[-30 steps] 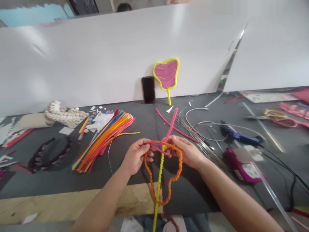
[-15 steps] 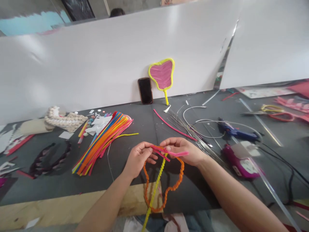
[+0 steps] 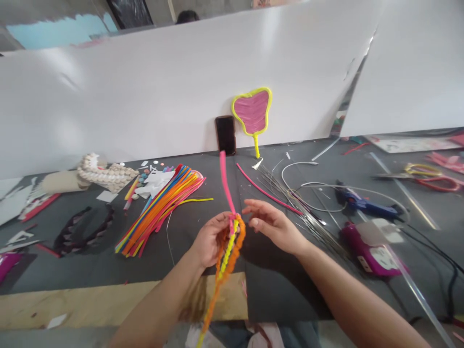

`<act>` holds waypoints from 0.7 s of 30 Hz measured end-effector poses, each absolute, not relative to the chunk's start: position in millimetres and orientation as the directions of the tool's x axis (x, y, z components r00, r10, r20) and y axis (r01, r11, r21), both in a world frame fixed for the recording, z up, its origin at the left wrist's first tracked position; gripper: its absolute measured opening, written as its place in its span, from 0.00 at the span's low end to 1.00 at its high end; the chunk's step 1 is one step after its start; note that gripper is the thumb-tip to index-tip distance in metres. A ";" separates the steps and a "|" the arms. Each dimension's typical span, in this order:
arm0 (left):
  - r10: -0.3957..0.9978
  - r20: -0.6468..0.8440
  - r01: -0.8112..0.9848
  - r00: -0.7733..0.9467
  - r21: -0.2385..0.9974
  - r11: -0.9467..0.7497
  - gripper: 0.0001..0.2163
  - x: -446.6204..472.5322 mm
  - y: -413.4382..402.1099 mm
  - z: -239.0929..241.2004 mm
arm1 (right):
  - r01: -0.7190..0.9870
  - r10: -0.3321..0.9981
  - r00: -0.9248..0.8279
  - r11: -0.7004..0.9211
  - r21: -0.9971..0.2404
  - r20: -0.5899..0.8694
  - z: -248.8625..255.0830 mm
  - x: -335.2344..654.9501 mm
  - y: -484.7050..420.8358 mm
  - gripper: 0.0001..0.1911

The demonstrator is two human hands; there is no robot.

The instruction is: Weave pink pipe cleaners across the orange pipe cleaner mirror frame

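Observation:
My left hand (image 3: 210, 238) is closed around the joined ends of several pipe cleaners. A pink pipe cleaner (image 3: 226, 186) sticks up from the grip. Below it hang a crinkled orange pipe cleaner (image 3: 237, 246) bent into a narrow loop and a wavy yellow pipe cleaner (image 3: 227, 253). Just right of that bundle, my right hand (image 3: 273, 226) is open, fingers apart and empty. A fan-shaped piece (image 3: 253, 113) with a yellow rim and pink middle leans on the white board, beside a dark phone (image 3: 225, 135).
To the left lies a bundle of coloured pipe cleaners (image 3: 159, 212) near a dark headband (image 3: 85, 229). On the right are thin metal wires (image 3: 308, 220), a blue glue gun (image 3: 368, 202), scissors (image 3: 420, 176) and a magenta device (image 3: 369, 253). A white board (image 3: 163, 96) stands along the back.
My right hand has let go of the pink pipe cleaner and opened. The pink piece now points upward, and the orange loop has turned and looks narrower. The view has shifted slightly.

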State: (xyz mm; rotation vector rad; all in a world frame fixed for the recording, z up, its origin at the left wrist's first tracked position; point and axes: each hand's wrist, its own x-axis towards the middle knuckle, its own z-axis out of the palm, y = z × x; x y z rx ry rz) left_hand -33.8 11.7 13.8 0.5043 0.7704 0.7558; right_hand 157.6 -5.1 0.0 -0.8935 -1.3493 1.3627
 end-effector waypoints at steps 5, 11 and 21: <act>0.571 -0.440 -0.278 0.693 0.568 0.775 0.08 -20.7 -3.1 -9.4 | 0.041 0.927 -0.243 0.303 -0.952 0.285 -0.7 149.9 -7.7 0.11; 0.405 -0.415 -0.212 0.815 0.438 0.874 0.10 -19.0 -6.1 -23.0 | 0.028 0.937 -0.286 0.218 -0.975 0.201 4.2 146.7 -11.1 0.11; 0.445 -0.409 -0.243 0.797 0.458 0.855 0.09 -20.6 -4.3 -22.8 | -0.059 0.947 -0.310 0.067 -0.996 0.082 8.0 149.8 -11.9 0.18</act>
